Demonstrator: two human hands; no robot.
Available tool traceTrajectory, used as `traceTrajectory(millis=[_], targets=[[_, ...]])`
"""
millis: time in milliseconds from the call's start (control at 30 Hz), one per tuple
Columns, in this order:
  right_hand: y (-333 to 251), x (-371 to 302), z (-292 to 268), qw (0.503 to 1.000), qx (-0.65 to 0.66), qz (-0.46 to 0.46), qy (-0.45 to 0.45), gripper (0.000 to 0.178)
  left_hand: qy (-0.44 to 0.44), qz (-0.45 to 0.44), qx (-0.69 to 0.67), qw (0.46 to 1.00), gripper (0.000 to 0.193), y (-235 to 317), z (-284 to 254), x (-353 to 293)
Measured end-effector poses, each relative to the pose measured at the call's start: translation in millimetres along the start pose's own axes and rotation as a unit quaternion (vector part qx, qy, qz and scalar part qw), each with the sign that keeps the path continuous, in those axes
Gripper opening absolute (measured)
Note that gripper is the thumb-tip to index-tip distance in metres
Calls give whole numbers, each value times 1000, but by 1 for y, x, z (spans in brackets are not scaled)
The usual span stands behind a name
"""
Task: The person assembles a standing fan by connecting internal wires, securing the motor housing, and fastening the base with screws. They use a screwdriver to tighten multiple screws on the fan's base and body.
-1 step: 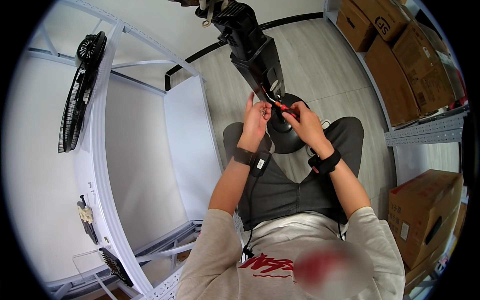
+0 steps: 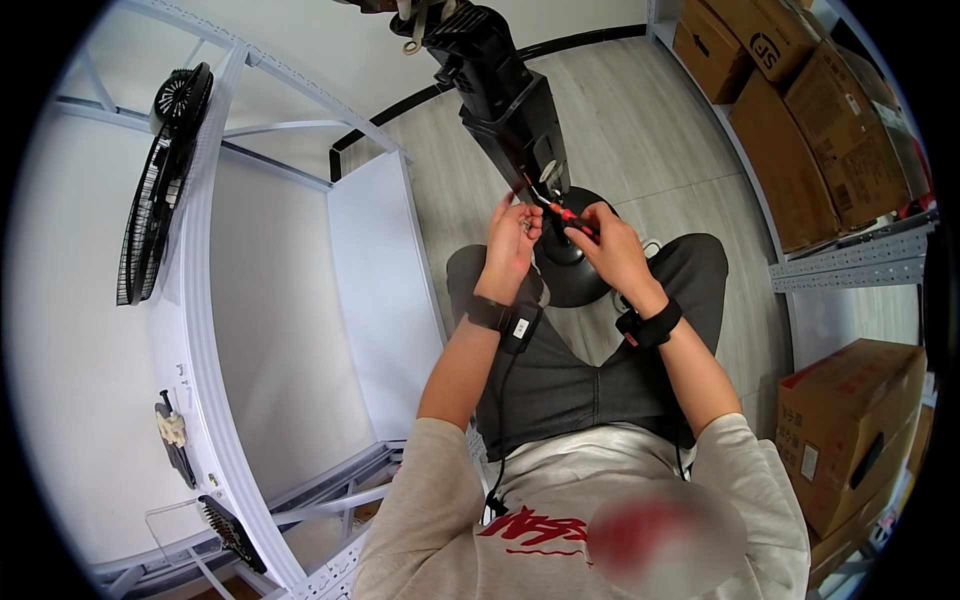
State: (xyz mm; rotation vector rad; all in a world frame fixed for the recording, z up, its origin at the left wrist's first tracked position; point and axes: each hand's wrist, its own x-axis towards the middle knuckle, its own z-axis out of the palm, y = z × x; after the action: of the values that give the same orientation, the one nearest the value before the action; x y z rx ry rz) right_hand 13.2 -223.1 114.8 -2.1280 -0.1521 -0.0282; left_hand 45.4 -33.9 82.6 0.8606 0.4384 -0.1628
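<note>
A tall black fan column rises from a round black base between my knees. My right hand is closed around the red-and-black handle of a screwdriver. Its metal shank points up and left, toward the lower end of the column. Close beside that shank, my left hand has its fingers curled and pinched together; whatever they hold is too small to make out. Loose wires and a pale fitting show at the column's lower end, just beyond my fingertips.
On the white shelf at left lie a black fan guard, a dark tool with a pale lump and a dark bristly item. Cardboard boxes fill the right-hand rack, with another box below.
My left index finger has tipped slightly toward the column. The screwdriver, my right hand and the fan column look the same.
</note>
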Motion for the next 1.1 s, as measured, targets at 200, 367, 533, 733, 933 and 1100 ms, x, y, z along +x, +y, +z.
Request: traceTrajectory(millis=[200, 367, 533, 733, 933, 1100], targets=[[4, 2, -2, 1000, -20, -17, -9, 27, 15, -13, -25, 999, 36, -5, -13, 5], [5, -1, -1, 999, -15, -29, 5, 27, 21, -9, 2, 1000, 31, -5, -10, -2], [14, -11, -8, 1000, 6, -18, 20, 26, 13, -18, 2, 1000, 28, -2, -3, -14], [7, -25, -27, 1000, 15, -2, 0, 25, -5, -37, 10, 999, 24, -6, -10, -13], [-7, -32, -40, 999, -30, -20, -37, 26, -40, -31, 14, 999, 26, -8, -6, -17], [-18, -34, -44, 997, -53, -23, -43, 26, -54, -12, 43, 998, 25, -4, 1, -27]])
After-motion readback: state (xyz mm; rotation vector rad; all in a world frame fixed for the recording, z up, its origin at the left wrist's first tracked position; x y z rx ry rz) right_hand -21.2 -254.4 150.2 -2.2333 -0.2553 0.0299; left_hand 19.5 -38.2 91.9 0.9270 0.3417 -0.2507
